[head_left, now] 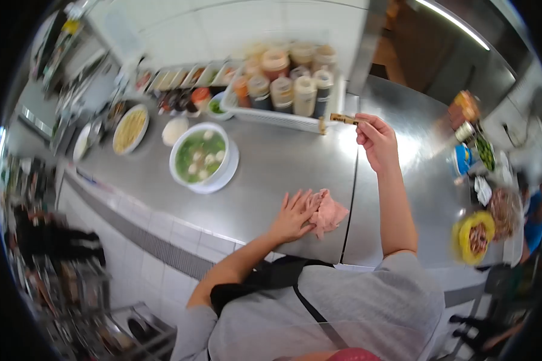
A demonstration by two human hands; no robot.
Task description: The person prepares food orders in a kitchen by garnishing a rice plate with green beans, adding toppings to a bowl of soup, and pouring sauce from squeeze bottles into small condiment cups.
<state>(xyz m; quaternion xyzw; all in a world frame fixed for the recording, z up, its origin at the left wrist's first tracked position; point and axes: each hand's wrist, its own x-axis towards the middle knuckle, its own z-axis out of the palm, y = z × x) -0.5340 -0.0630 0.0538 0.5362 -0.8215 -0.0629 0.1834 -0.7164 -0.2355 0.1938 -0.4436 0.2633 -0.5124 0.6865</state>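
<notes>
My right hand is raised over the back of the steel counter, pinching a small brown strip with dark markings; its exact kind is unclear. The strip's far end points left, close to the corner of a white basket of sauce bottles. Nearer to me, my left hand lies flat with fingers spread, touching the left side of a crumpled pink cloth. Left of it stands a white bowl of green soup with pale balls, set on a white plate.
A bowl of noodles and a row of topping containers line the back left. At right are a yellow-rimmed bowl, a blue-and-white tub and a bag. Another person's blue sleeve shows at the right edge.
</notes>
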